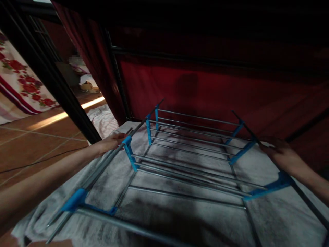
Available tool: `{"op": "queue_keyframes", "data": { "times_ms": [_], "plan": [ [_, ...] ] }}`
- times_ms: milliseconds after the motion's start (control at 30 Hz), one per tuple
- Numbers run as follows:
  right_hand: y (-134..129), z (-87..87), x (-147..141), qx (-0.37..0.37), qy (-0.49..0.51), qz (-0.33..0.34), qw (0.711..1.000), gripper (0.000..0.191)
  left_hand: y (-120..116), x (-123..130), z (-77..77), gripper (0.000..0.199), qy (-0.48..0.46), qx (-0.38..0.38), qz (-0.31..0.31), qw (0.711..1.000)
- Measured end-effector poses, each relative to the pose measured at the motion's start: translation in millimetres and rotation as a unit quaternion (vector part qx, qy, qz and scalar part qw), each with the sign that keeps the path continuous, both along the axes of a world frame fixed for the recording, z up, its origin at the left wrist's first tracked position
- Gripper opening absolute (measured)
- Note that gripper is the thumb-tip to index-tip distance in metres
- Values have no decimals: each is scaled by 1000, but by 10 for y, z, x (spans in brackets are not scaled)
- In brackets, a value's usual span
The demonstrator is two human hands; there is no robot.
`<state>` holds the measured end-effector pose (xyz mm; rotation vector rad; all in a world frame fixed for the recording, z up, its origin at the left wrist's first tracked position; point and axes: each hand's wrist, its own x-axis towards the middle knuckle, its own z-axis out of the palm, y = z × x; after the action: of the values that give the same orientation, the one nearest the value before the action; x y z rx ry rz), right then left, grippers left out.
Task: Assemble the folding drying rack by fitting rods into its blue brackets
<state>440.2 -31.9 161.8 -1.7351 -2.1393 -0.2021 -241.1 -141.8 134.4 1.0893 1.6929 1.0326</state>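
A shoe rack of thin grey metal tubes (185, 196) with blue plastic connectors (131, 154) lies on a grey blanket (205, 223). My left hand (114, 142) is at its left side, fingers closed around a side pole near a blue connector. On the right side, my right hand (279, 152) closes on the other side pole, between two blue connectors. Cross tubes run between the two sides in several rows. The near right corner of the rack runs out of view.
A dark red curtain (205, 92) hangs behind the rack, with black frame bars (46, 68) at the left. Beyond them are a tiled floor (38, 144), a flowered cloth (25, 79) and a striped cloth (104, 121). Dark cable lies on the tiles.
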Motion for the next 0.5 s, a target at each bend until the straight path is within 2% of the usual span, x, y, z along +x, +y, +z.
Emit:
{"op": "queue_keyframes", "data": {
  "times_ms": [33, 100, 167, 233, 333, 433, 500],
  "plan": [
    [-156, 41, -130, -9, 53, 9, 999, 51, -140, -35, -76, 59, 5, 4, 5, 1000],
    [-482, 105, -423, -64, 135, 86, 985, 45, -400, -115, -260, 66, 10, 0, 15, 1000],
    [-783, 122, -728, -171, 157, 168, 958, 41, -643, -171, -483, 71, 5, -8, 29, 1000],
    [-1019, 69, -1013, -282, 130, 246, 918, 40, -871, -171, -727, 73, -15, -5, 37, 999],
    [-1224, -138, -1381, -368, 75, 327, 867, 41, -1169, -66, -1067, 76, -59, 14, 95, 994],
    [-1292, -425, -1681, -401, 32, 353, 844, 39, -1411, 75, -1332, 77, -93, 22, 175, 980],
    [-1307, -631, -1849, -408, 9, 366, 836, 38, -1543, 147, -1473, 71, -107, 22, 207, 972]
  ]
}}
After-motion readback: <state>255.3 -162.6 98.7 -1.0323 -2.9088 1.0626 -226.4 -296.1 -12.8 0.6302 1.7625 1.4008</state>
